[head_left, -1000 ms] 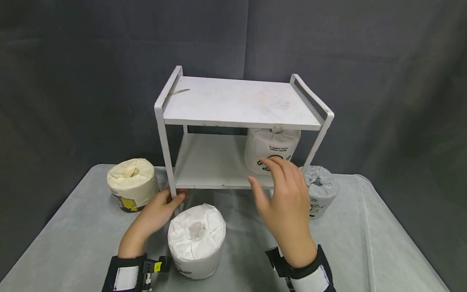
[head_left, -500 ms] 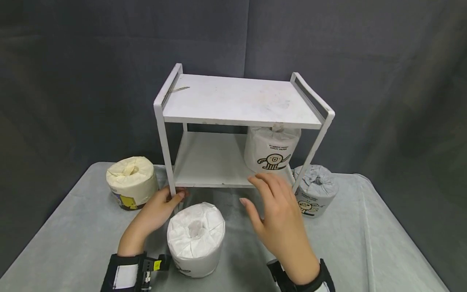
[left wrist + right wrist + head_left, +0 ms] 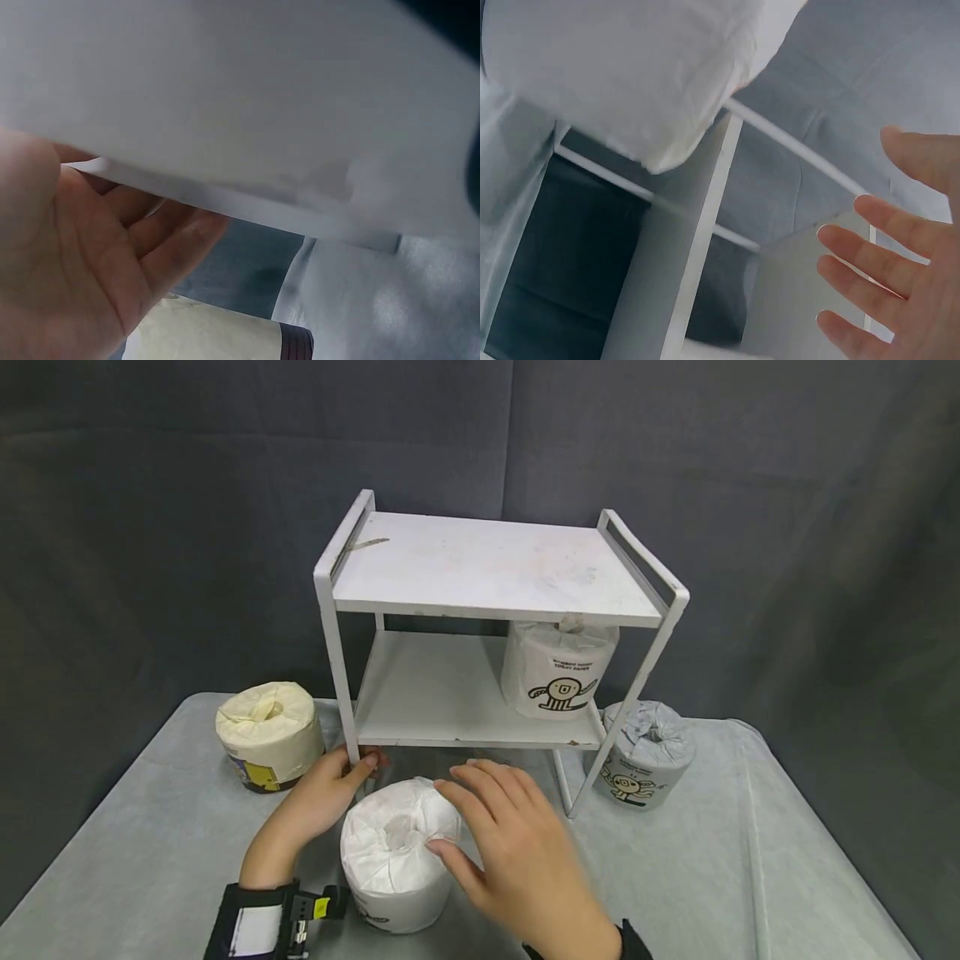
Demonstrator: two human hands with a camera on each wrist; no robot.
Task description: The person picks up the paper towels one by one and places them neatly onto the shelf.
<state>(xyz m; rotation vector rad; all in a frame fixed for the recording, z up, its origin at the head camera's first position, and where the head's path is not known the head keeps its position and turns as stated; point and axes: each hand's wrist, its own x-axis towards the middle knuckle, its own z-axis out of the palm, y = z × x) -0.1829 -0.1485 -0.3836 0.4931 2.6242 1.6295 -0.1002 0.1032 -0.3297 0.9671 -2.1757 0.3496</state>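
A white two-tier shelf rack [image 3: 480, 568] stands mid-table. My left hand [image 3: 327, 795] grips its front left leg low down; in the left wrist view, the left hand's fingers [image 3: 184, 244] reach past a white edge. In front of the rack stands a toilet roll in plain white wrap [image 3: 397, 868]. My right hand [image 3: 517, 852] hovers at that roll's right side, fingers spread and thumb overlapping its edge in the head view. The right wrist view shows those fingers [image 3: 870, 277] apart, holding nothing. Another wrapped toilet roll [image 3: 558, 672] sits on the lower shelf, right side.
A yellow-wrapped toilet roll [image 3: 270, 735] stands left of the rack, close to my left hand. Beyond the rack's right leg is a toilet roll in pale grey-blue wrap [image 3: 647, 756]. A grey cloth covers the table [image 3: 705, 877]; a dark curtain [image 3: 787, 568] hangs behind.
My right hand has come back from the roll on the lower shelf, moving left and down to the white roll in front. My left hand stays on the rack leg.
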